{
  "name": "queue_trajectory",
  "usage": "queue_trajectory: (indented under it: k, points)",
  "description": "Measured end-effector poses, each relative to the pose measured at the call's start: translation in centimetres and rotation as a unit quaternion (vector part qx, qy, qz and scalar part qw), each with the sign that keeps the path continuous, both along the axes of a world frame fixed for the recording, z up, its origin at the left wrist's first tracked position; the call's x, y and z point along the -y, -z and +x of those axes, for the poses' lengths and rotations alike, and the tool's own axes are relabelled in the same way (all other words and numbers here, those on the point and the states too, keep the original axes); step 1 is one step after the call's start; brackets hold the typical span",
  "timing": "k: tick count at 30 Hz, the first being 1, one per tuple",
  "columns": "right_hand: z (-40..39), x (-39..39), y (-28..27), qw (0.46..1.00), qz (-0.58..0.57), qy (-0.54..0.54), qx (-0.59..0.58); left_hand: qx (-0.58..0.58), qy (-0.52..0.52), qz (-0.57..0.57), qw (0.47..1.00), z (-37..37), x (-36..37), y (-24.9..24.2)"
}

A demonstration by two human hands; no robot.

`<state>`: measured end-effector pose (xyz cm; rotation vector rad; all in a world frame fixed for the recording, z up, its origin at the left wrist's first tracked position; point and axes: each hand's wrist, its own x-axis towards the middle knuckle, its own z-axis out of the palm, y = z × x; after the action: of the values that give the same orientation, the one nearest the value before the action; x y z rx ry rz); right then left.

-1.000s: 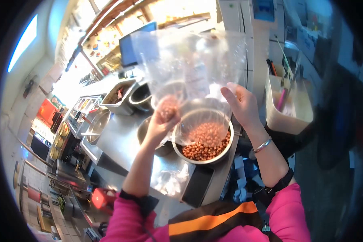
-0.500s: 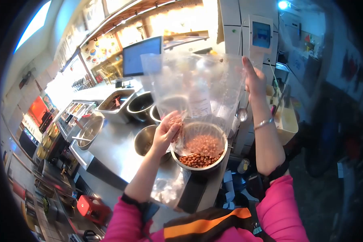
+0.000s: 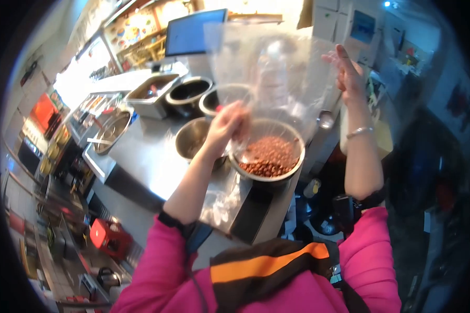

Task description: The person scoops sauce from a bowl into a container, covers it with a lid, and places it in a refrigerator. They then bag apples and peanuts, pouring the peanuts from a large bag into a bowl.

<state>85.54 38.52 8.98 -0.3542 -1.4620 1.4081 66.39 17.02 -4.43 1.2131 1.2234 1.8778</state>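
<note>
I hold a large clear plastic bag (image 3: 271, 73) upright over a steel bowl (image 3: 284, 175) full of brown peanuts (image 3: 266, 154). My right hand (image 3: 347, 70) pinches the bag's upper right edge, high up. My left hand (image 3: 227, 125) grips the bag's lower left corner just above the bowl's rim. The bag looks nearly empty and its lower end hangs at the bowl.
The bowl stands on a black scale (image 3: 248, 214) at the steel counter's (image 3: 146, 156) front edge, beside crumpled plastic bags (image 3: 219, 206). An empty steel bowl (image 3: 190, 138), steel pots (image 3: 188, 94), a tray (image 3: 151, 94) and a monitor (image 3: 196, 31) lie behind. A red object (image 3: 107, 235) sits below.
My right hand rose from beside the bowl to the bag's top edge. My left hand stayed at the bag's lower corner. The view shifted downward.
</note>
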Motion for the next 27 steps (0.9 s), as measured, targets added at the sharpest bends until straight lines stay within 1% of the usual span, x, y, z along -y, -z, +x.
queue_trajectory:
  k: [1, 2, 4, 5, 6, 8, 9, 10, 12, 13, 14, 16, 20, 22, 24, 26, 27]
  points:
    - [0.2, 0.7, 0.9, 0.999, 0.028, 0.013, 0.045, -0.002, -0.002, -0.002, 1.0, 0.3, 0.1, -0.3]
    - [0.0, 1.2, 2.2, 0.998, 0.015, -0.001, 0.057, -0.004, -0.003, -0.007, 1.0, 0.4, 0.3, -0.5]
    - [0.2, 2.2, 4.9, 0.979, 0.097, 0.032, 0.178, -0.015, 0.031, -0.022, 0.999, -0.2, 0.2, 0.0]
    - [0.2, 2.5, 6.2, 0.973, 0.101, 0.006, 0.205, -0.057, 0.005, -0.016, 0.998, -0.2, 0.6, 0.1]
    - [0.3, 2.7, 7.3, 0.973, 0.095, 0.003, 0.211, -0.064, 0.012, -0.039, 0.997, 0.1, 1.1, -0.1]
    - [0.8, 3.0, 9.0, 0.96, 0.095, -0.06, 0.255, -0.172, 0.033, -0.106, 0.979, -0.3, 1.9, 0.4]
    - [1.1, 3.6, 9.4, 0.961, 0.071, -0.089, 0.252, -0.182, 0.021, -0.112, 0.977, 0.0, 2.2, 0.5]
    - [1.4, 4.0, 9.6, 0.961, 0.066, -0.087, 0.253, -0.139, 0.034, -0.147, 0.979, -0.6, 2.3, 0.9]
    - [1.9, 4.6, 9.8, 0.953, 0.047, -0.134, 0.268, -0.096, 0.036, -0.134, 0.986, -1.6, 2.0, 1.3]
    - [1.5, 3.6, 11.1, 0.965, 0.081, -0.101, 0.23, -0.106, 0.032, -0.108, 0.988, -1.8, 1.9, 1.2]
    - [1.6, 2.5, 11.9, 0.965, 0.08, -0.1, 0.23, -0.131, 0.01, -0.106, 0.986, -2.1, 1.8, 1.2]
    - [1.8, 2.0, 12.4, 0.975, 0.042, -0.113, 0.186, -0.1, -0.001, -0.123, 0.987, -1.8, 1.8, 0.6]
    - [2.0, 2.0, 13.1, 0.984, 0.066, -0.088, 0.138, -0.113, 0.008, -0.094, 0.989, -1.2, 1.6, -0.8]
    - [2.1, 2.0, 13.3, 0.99, 0.058, -0.06, 0.112, -0.16, 0.006, -0.13, 0.979, -1.4, 1.3, -1.9]
    - [2.3, 2.2, 13.7, 0.992, 0.043, -0.055, 0.108, -0.222, 0.042, -0.214, 0.95, -2.7, 1.0, -3.8]
    - [2.6, 2.3, 13.9, 0.993, 0.032, -0.048, 0.102, -0.202, 0.09, -0.226, 0.949, -2.8, 1.1, -6.1]
    - [2.7, 2.4, 14.0, 0.994, -0.003, -0.055, 0.098, -0.207, 0.106, -0.228, 0.946, -3.4, 0.8, -6.5]
